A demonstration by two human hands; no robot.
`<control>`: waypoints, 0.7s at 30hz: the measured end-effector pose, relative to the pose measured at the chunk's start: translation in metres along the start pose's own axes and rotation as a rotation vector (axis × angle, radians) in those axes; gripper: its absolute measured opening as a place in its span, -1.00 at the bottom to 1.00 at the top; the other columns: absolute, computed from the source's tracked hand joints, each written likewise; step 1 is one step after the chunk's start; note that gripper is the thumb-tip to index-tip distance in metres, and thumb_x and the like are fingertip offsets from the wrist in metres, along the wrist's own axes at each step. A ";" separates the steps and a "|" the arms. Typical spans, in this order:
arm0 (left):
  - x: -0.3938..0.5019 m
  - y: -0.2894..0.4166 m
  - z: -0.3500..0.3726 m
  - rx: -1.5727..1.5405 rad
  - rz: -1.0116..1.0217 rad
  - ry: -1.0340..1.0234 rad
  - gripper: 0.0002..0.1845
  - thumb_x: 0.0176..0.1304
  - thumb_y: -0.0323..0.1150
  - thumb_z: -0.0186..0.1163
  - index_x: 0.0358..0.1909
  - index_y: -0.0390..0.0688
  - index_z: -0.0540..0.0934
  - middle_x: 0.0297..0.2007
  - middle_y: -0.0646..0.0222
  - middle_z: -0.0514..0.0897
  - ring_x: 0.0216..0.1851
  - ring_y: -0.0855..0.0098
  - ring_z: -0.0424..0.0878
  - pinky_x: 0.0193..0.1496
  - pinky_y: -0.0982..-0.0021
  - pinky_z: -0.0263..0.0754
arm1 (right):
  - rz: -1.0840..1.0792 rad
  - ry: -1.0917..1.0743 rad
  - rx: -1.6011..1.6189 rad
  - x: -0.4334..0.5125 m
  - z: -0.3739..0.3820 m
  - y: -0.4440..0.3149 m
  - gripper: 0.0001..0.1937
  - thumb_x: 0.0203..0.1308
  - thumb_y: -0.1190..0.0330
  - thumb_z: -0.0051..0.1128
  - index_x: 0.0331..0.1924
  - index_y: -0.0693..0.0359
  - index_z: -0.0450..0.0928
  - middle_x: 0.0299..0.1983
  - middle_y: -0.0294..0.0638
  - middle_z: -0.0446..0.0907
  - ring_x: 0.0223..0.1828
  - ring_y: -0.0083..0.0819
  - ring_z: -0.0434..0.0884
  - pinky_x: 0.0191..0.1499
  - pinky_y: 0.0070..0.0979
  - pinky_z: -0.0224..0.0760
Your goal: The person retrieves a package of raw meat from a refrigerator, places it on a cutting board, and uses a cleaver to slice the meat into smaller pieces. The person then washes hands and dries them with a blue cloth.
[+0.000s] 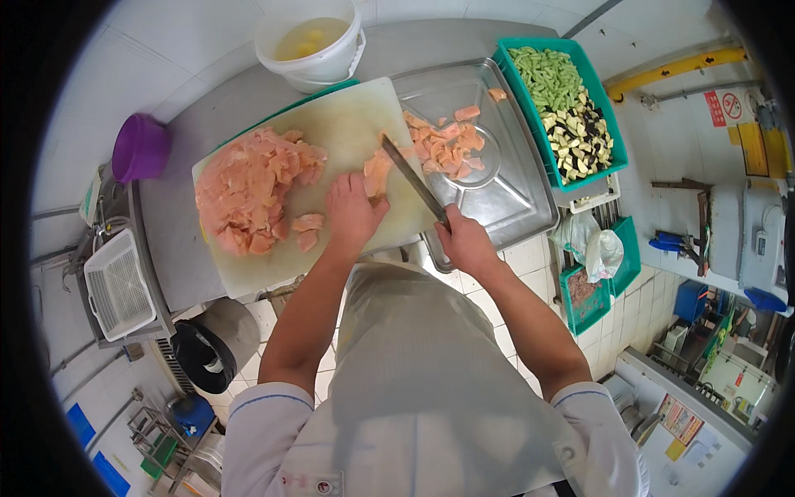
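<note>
My right hand [467, 241] grips the handle of a knife [415, 177], its blade slanting up and left over the right part of a white cutting board [354, 115]. My left hand [354, 208] presses with bent fingers beside a strip of raw poultry meat [376, 171], which lies next to the blade. A large heap of raw meat [248, 186] covers the board's left side. Two small meat pieces [308, 231] rest between the heap and my left wrist. Cut meat slices [450, 146] lie in a steel tray [515, 186] right of the board.
Behind the board stands a white bucket [348, 65] with liquid and yellow pieces. A green crate [618, 133] with cut green vegetables and diced eggplant stands at right. A purple bowl [141, 149] and a white basket [119, 286] are at left, with a bin [239, 329] below.
</note>
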State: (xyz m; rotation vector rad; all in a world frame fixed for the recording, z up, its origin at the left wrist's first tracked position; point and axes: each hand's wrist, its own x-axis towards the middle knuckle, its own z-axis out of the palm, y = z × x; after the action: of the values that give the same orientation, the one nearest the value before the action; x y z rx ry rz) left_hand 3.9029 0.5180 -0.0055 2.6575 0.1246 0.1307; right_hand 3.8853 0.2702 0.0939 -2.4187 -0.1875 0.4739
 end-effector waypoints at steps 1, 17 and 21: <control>-0.005 -0.003 0.000 -0.003 0.050 0.018 -0.51 0.25 -0.25 0.43 0.13 -0.24 0.54 0.02 -0.04 0.62 0.13 -0.14 0.59 0.20 -0.11 0.50 | 0.025 -0.036 -0.034 0.000 -0.001 0.002 -0.76 0.58 0.28 0.16 0.04 0.29 0.44 -0.26 0.18 0.76 -0.24 0.26 0.77 -0.16 0.08 0.63; -0.078 -0.085 -0.065 0.188 0.050 -0.207 -0.48 0.18 -0.32 0.40 0.20 -0.18 0.60 0.25 0.11 0.58 0.31 -0.07 0.52 0.30 -0.12 0.52 | 0.031 -0.236 0.054 -0.036 0.024 -0.006 -0.72 0.58 0.21 0.14 0.08 0.26 0.46 -0.14 0.19 0.74 -0.06 0.30 0.74 -0.03 0.16 0.57; -0.069 -0.102 -0.058 -0.012 -0.101 -0.171 -0.55 0.25 -0.31 0.40 0.17 -0.19 0.64 0.11 0.05 0.69 0.16 -0.09 0.63 0.16 -0.05 0.60 | -0.012 -0.357 0.084 -0.027 0.039 0.000 -0.72 0.57 0.21 0.16 0.08 0.25 0.46 -0.15 0.15 0.76 -0.05 0.30 0.74 -0.01 0.17 0.57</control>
State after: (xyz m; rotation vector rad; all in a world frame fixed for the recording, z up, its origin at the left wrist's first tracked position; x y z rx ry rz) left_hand 3.8210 0.6275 -0.0062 2.6308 0.2005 -0.1287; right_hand 3.8453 0.2860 0.0734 -2.2339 -0.3279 0.8890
